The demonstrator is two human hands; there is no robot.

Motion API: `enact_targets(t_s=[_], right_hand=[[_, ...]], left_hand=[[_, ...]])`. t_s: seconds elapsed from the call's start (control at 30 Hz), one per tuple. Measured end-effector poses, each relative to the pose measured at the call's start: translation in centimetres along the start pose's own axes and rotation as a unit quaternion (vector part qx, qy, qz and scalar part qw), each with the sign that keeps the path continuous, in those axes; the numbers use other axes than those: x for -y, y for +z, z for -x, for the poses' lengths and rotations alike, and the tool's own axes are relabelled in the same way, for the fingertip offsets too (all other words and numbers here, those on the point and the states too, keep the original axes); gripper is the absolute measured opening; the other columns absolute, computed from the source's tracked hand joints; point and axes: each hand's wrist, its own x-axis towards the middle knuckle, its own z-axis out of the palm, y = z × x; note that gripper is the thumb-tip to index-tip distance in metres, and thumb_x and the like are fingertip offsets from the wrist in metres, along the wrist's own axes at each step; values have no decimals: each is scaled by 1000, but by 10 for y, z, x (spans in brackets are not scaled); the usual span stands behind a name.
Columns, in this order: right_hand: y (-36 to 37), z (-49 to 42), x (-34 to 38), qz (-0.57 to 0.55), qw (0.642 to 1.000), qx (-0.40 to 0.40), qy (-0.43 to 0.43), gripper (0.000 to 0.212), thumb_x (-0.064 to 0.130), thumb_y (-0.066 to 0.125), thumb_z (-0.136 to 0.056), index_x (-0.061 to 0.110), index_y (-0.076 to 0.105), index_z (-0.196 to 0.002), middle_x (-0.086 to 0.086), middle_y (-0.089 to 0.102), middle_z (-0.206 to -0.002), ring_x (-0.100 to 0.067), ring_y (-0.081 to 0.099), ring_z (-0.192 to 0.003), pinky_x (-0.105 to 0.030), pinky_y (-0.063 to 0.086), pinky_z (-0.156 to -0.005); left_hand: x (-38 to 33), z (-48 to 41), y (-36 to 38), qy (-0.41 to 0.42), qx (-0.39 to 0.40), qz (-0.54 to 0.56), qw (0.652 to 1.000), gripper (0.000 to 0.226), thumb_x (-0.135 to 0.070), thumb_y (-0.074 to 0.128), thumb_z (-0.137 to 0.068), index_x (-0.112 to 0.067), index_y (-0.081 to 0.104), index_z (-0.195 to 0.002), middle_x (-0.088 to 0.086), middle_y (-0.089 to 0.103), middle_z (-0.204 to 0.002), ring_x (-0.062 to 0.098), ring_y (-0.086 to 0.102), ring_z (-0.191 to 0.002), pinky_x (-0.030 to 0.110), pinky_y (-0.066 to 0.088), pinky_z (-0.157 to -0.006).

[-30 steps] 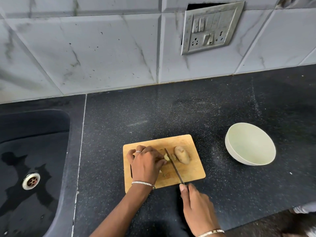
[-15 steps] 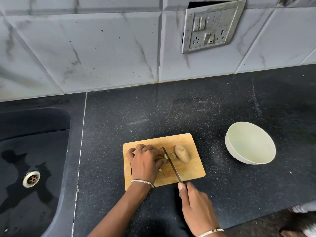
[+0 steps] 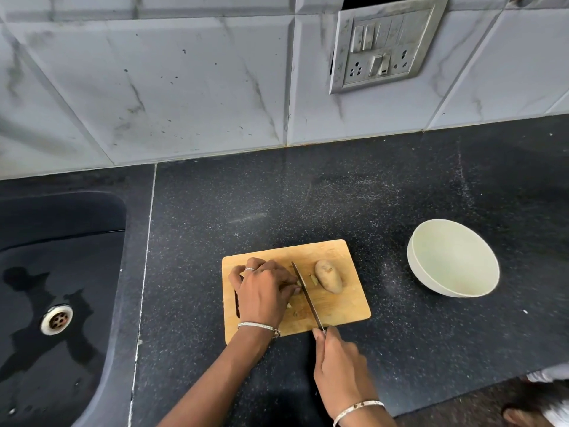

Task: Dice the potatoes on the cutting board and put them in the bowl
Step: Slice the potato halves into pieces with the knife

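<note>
cut potato (image 3: 298, 284): middle of the cutting board, mostly buried under the left hand, just a pale sliver poking out at the fingertips, right against the blade
whole potato (image 3: 328, 276): skin on, lying on its side at roughly 2 o'clock from the board's middle, near the blade tip but not touching it
loose bits (image 3: 313, 279): one small chunk between blade and whole potato, a couple more scraps at 6 o'clock from the cut potato
cutting board (image 3: 338, 309): wooden, flat on the table, a bit skewed, dark slot along its 9 o'clock edge
knife (image 3: 308, 298): slanting across the board, tip at 11 o'clock, handle end at 5 o'clock
left hand (image 3: 261, 292): fingers curled down over the cut potato, pinning it; ring on one finger, bangle at the wrist
right hand (image 3: 338, 362): just off the board's 6 o'clock edge, fingers wrapped round the knife handle, one fingertip up by the blade's base; bangle too
bowl (image 3: 411, 263): pale, round, at 3 o'clock from the board, well apart
table (image 3: 277, 204): dark speckled stone
sink (image 3: 61, 241): black, over at 9 o'clock, wet patches, metal drain (image 3: 57, 320)
wall (image 3: 184, 81): grey marbled tiles at 12 o'clock, grubby switch plate (image 3: 381, 44) at 1 o'clock, sitting crooked
</note>
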Motion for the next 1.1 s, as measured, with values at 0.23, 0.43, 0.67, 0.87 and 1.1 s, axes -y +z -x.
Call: enact_targets(t_s=[0.23, 0.43, 0.67, 0.87, 1.1], right_hand=[[2, -2, 2, 49, 999, -13, -7, 38, 48, 19, -101, 24, 46, -114, -2, 67, -100, -27, 66, -97, -35, 43, -66], [-5, 13, -4, 111, 994, 4, -15, 34, 49, 14, -102, 25, 38, -106, 0, 68, -97, -23, 67, -96, -32, 41, -63], [-18, 12, -14, 41, 999, -24, -18, 30, 52, 16, -100, 29, 34, -93, 2, 53, -75, -25, 66, -88, -34, 37, -60], [-9, -4, -16, 28, 999, -4, -27, 37, 51, 19, -100, 28, 46, -110, -2, 65, -96, -30, 64, -95, -38, 37, -65], [-2, 5, -13, -10, 998, 30, -49, 38, 58, 14, -96, 29, 37, -87, 5, 58, -79, -24, 63, -83, -37, 44, -64]], left_hand=[[0, -2, -2, -19, 16, -14, 1000, 16, -50, 75, -71, -41, 72, -83, -25, 64, -93, 7, 43, -105, 37, 17, -92], [-2, 2, -7, -32, 8, -40, 999, 15, -50, 68, -77, -40, 70, -88, -25, 64, -99, 6, 43, -109, 36, 15, -94], [7, 4, -12, -32, -3, -35, 999, 14, -51, 73, -72, -41, 69, -81, -25, 63, -93, 5, 45, -107, 40, 19, -96], [9, 5, -20, -30, -45, -14, 998, 10, -36, 63, -87, -38, 72, -88, -24, 67, -101, 8, 48, -110, 45, 25, -97], [10, 3, -29, 75, 27, -26, 997, 44, -14, 59, -76, -49, 63, -103, -26, 54, -123, 9, 38, -123, 43, 22, -94]])
